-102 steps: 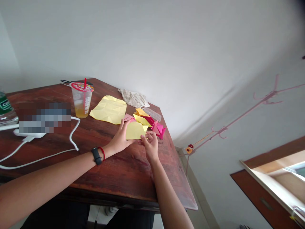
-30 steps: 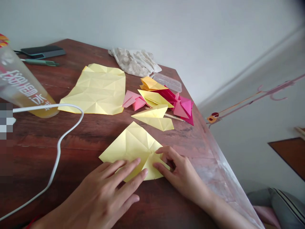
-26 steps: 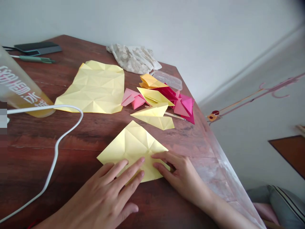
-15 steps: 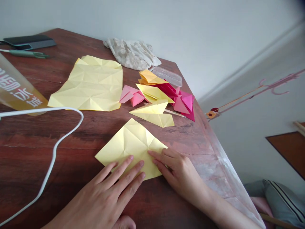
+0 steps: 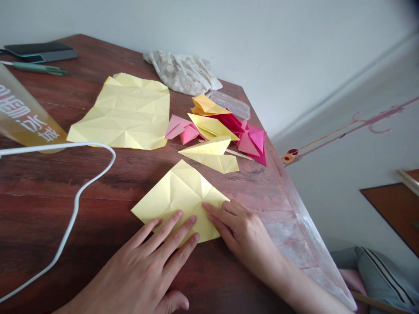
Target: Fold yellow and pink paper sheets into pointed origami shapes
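A creased yellow sheet of origami paper (image 5: pixel 185 185) lies on the table in front of me, one corner pointing away. My left hand (image 5: pixel 150 257) rests flat on its lower left part, fingers spread, thumb off the sheet near the bottom of the view. At the right corner, my right hand (image 5: pixel 240 224) presses on the same sheet with its thumb and index finger close together, the other fingers curled. Its palm hides the paper's right edge. Just beyond lies a folded pale yellow paper piece (image 5: pixel 212 155).
A larger creased yellow sheet (image 5: pixel 121 113) lies further back, beside a plastic cup (image 5: pixel 29 117). Pink folded papers (image 5: pixel 252 141), an orange one (image 5: pixel 209 106) and a clear plastic case (image 5: pixel 231 104) sit back right. A white cable (image 5: pixel 73 213) curves along the left. A patterned cloth (image 5: pixel 181 72) lies behind.
Both hands keep nearly the same places on the yellow paper. The view has shifted slightly; no object has clearly moved.
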Tool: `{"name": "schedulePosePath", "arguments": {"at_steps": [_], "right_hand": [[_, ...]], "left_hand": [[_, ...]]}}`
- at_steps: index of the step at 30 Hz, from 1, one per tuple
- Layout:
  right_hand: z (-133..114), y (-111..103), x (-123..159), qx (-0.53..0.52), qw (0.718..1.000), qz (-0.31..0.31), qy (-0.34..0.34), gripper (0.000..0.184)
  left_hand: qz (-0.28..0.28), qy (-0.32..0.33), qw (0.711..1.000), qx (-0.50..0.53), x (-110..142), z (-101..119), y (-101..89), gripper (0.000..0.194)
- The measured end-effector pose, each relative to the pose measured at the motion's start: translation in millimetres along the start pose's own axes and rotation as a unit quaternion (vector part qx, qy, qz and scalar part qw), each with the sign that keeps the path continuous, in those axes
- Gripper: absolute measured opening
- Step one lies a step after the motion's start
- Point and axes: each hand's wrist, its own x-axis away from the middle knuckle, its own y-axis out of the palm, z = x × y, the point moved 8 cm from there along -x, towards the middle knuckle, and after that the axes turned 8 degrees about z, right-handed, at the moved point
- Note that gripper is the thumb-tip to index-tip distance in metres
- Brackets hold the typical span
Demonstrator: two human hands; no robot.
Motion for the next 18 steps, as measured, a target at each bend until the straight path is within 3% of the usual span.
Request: {"name": "schedulePosePath", "arguments": {"at_steps": [11, 18], "right_hand": [[1, 2, -1, 0.035, 0.999, -0.011, 0.005, 0.036], [2, 2, -1, 0.025, 0.999, -0.015, 0.019, 0.035]], "left_hand": [[0.014, 0.016, 1.000, -0.004, 2, 4, -1.5, 0.072], [0.057, 0.017, 0.998, 0.005, -2, -6, -19.6, 0.033]]}}
